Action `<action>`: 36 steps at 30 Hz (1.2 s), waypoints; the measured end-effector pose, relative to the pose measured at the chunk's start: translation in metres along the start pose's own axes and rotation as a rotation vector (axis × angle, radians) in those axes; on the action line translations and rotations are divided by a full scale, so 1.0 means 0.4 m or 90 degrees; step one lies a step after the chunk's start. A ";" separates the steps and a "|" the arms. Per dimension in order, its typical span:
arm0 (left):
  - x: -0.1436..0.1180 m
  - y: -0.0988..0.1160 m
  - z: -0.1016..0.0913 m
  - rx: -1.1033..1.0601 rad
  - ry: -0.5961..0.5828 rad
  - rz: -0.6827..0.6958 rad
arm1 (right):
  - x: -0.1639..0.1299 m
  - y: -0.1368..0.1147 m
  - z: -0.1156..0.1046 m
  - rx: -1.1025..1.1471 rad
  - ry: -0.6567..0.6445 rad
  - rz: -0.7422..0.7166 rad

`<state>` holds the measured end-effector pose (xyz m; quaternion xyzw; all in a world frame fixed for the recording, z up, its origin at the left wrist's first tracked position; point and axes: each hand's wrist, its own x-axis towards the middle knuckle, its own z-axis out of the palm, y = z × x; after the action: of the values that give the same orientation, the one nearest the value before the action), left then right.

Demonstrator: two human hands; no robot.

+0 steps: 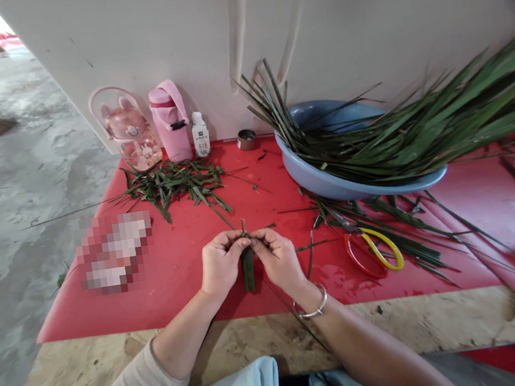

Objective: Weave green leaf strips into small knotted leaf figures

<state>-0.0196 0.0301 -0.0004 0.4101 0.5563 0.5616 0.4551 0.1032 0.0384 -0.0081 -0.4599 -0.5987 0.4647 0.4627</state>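
Between my two hands is a folded green leaf strip (248,272), its flat end hanging down and a thin tip poking up above the fingers. My left hand (222,263) pinches its upper part from the left with thumb and forefinger. From the other side my right hand (277,258), with a silver bangle at the wrist, pinches the same spot. The fingers cover where the strip is folded. To the right, scissors (373,252) with one red and one yellow handle lie on loose leaf scraps (403,232).
A blue basin (316,178) heaped with long green leaves (389,134) stands at the right. Short leaf pieces (178,182) lie at the back left, before a pink bottle (171,128), a clear pink jug (129,131) and a small white bottle (200,135). A round tin (246,139) sits near the wall.
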 end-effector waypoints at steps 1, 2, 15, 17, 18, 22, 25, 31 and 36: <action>-0.001 -0.001 -0.001 0.008 -0.006 0.001 | 0.000 -0.002 -0.001 -0.009 0.002 -0.001; -0.002 -0.002 -0.003 0.019 -0.015 0.005 | -0.001 -0.004 -0.001 -0.016 0.003 -0.001; 0.014 -0.023 -0.017 0.131 -0.032 -0.004 | 0.012 -0.016 -0.016 -0.211 -0.082 -0.077; 0.023 -0.021 -0.026 0.159 -0.027 0.009 | 0.004 -0.039 -0.023 -0.285 -0.079 -0.147; 0.028 -0.021 -0.032 0.203 -0.018 0.039 | -0.002 -0.053 -0.028 -0.321 -0.072 -0.184; 0.043 -0.013 -0.047 0.422 -0.023 0.273 | -0.038 -0.094 -0.079 -0.434 -0.041 -0.233; 0.028 0.023 -0.054 0.482 0.054 0.356 | -0.059 -0.077 -0.169 -0.494 0.025 -0.192; -0.081 0.091 -0.142 0.552 -0.036 0.339 | -0.103 0.004 -0.420 -0.650 0.197 -0.022; -0.189 -0.004 -0.265 0.653 -0.070 0.334 | -0.166 0.007 -0.455 -0.587 0.168 0.004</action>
<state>-0.1029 -0.0699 -0.0034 0.7310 0.6124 0.2922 0.0722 0.2921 -0.0025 0.0064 -0.6741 -0.6771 0.0895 0.2812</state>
